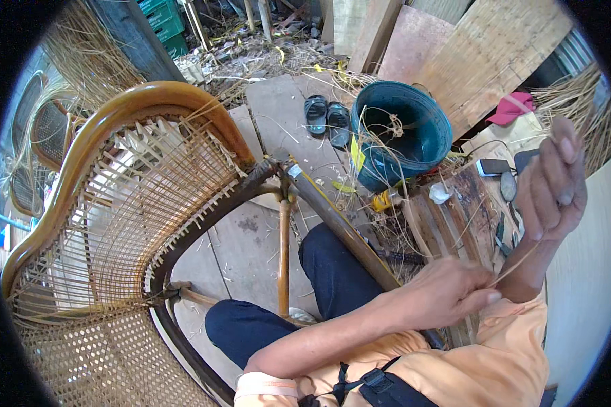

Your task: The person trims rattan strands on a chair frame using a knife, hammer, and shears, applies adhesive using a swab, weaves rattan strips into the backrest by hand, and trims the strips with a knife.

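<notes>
My left hand (455, 290) reaches across my body to the right, thumb and fingers pinched on a thin cane strand (513, 267). The strand runs up toward my raised right hand (553, 183), whose fingers are curled in around it. Part of the strand is hidden behind that hand. On my left stands a rattan chair frame (163, 97) with a glossy brown curved back. Its backrest weaving (125, 210) is an open grid of strands with loose ends near the top. Lower down, the woven cane panel (108, 359) has a close mesh.
A teal bucket (402, 136) with loose strands stands ahead, beside dark slippers (327, 121). Right of it, a wooden board (458, 224) bears small tools and a crumpled white piece (439, 193). A red cap (512, 108) and a cane bundle (594, 136) are at far right. Planks (495, 54) lean behind.
</notes>
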Tool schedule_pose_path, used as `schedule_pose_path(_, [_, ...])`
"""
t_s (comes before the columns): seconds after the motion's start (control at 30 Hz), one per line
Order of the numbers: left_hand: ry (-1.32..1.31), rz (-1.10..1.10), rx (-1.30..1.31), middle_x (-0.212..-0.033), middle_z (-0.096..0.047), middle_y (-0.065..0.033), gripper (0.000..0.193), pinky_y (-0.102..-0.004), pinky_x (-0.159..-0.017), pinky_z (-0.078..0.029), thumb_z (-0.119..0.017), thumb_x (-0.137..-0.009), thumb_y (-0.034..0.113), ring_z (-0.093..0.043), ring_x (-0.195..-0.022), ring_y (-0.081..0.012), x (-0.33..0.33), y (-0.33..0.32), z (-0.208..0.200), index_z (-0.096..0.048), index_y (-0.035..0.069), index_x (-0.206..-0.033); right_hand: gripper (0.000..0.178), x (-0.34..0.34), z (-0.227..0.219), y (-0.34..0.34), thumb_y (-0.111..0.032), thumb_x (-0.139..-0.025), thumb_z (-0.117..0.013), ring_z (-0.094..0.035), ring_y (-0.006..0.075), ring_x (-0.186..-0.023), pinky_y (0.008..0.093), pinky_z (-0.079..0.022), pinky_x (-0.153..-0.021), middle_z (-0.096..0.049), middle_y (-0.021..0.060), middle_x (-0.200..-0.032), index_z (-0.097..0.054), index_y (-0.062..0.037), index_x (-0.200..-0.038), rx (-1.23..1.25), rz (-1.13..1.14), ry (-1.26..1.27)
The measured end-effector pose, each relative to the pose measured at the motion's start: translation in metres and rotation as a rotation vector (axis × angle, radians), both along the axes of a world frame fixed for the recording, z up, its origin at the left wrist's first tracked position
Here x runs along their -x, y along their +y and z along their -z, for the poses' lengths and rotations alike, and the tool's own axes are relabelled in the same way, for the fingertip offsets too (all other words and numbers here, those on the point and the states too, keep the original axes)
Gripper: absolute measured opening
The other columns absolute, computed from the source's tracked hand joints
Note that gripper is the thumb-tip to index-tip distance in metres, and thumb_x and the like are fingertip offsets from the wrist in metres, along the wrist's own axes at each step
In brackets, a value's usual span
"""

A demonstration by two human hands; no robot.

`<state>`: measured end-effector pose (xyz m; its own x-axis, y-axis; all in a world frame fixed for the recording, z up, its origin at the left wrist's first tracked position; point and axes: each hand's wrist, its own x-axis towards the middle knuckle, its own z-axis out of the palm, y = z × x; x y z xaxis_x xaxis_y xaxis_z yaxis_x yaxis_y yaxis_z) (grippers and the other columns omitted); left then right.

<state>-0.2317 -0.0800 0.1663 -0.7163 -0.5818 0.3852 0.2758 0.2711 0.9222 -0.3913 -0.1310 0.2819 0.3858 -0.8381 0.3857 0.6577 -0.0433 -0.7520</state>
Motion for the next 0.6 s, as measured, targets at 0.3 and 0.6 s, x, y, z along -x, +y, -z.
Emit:
schedule_pose_path(0.3, [-0.595,-0.847,0.620,-0.061,-0.058,-0.0090,0.019,-0.0426,-0.056,-0.047,-0.058,-0.086,0.023,-0.058,-0.057,-0.0279,-0.065,-0.079,0.054,-0.064,0.011,-0.073,0.025,0.021,-0.049,-0.056,-0.025,-0.099,-0.047,-0.040,0.0067,-0.056,0.0228,-0.043,-0.057,-0.045,-0.0023,-0.080,-0.052,-0.0013,-0.107,0.188,0.735,0.573])
schedule_pose_path(0.6, [-1.173,-0.480,0.596,-0.079,-0.062,-0.0101,0.018,-0.0412,-0.076,-0.043,-0.060,-0.080,0.024,-0.060,-0.080,-0.0261,0.015,-0.065,0.111,-0.065,0.007,-0.082,0.020,-0.051,-0.023,-0.088,-0.021,-0.095,-0.050,-0.050,0.0129,-0.059,0.0274,-0.044,-0.059,-0.054,0.0047,-0.075,-0.058,-0.0030,-0.093,0.547,1.005,1.280])
